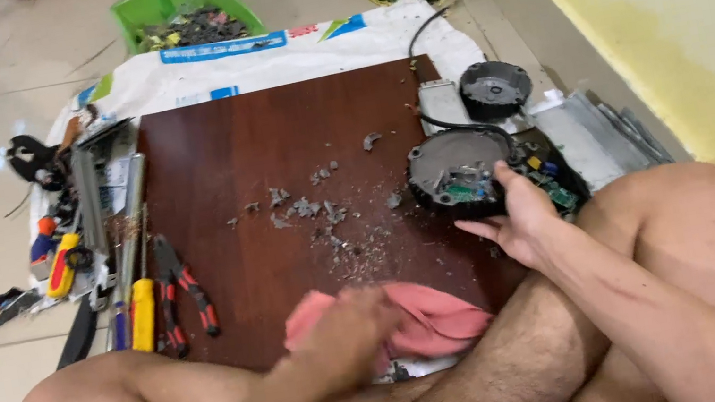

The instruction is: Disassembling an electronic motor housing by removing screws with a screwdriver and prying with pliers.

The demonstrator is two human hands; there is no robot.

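Pink cloth [424,319] lies under the left hand [350,331], which grips it. Right hand [518,218] holds the round motor [459,175] just ahead. Debris [321,211] beyond could scatter if wiped carelessly.

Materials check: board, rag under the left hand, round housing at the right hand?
Board: likely laminated wood or fibreboard; glossy dark red-brown grain, reflective sheen.
Rag: soft pink cloth; it folds and bunches under the left hand.
Round housing: probably grey cast metal, matte; right hand steadies it. Uncertain.
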